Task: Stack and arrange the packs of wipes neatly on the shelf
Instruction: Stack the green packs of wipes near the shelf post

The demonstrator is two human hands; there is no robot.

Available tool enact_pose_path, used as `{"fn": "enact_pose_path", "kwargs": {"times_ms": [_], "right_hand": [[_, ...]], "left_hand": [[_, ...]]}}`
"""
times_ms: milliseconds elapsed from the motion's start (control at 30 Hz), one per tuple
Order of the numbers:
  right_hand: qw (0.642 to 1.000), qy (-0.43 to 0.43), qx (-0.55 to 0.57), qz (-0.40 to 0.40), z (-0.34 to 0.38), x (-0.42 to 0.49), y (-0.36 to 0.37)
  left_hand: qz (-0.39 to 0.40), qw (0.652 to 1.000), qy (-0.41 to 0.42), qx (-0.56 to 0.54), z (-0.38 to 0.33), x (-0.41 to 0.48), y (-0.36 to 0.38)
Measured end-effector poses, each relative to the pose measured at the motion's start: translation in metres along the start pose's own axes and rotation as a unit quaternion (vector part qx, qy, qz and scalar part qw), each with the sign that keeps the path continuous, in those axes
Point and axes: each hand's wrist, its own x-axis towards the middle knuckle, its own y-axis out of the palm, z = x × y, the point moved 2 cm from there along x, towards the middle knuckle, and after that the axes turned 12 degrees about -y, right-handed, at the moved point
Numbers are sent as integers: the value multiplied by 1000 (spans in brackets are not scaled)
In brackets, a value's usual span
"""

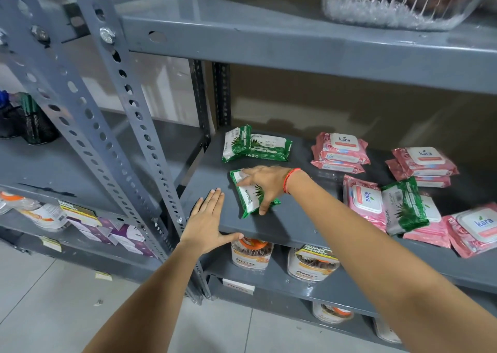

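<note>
On the grey metal shelf [295, 226] my right hand [265, 183] grips a green and white pack of wipes [248, 198] lying near the shelf's front left. My left hand [208, 222] rests flat and open on the shelf's front edge, just left of that pack, holding nothing. Two more green packs [255, 145] lie behind it, one leaning on the other. Pink packs sit in small stacks at the back [340, 150] and back right [423, 164]. Another green pack [404, 206] lies on top of pink packs [367, 202] at the right.
An upright slotted post [126, 105] stands left of the shelf. A clear glass bowl [398, 0] sits on the shelf above. Round tubs [252, 254] fill the shelf below. Black mesh holders [29, 124] and boxes [115, 231] stand on the neighbouring rack at left.
</note>
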Motion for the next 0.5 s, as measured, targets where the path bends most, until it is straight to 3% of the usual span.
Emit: {"fn": "enact_pose_path", "kwargs": {"times_ms": [67,300,500], "right_hand": [[1000,0,17,2,-3,3,3],[986,99,38,-131,10,11,27],[933,263,22,-244,40,13,45]], "left_hand": [[1,1000,-2,-1,0,0,0],[-7,1000,-7,-8,0,0,1],[-10,1000,-6,-20,-1,0,2]]}}
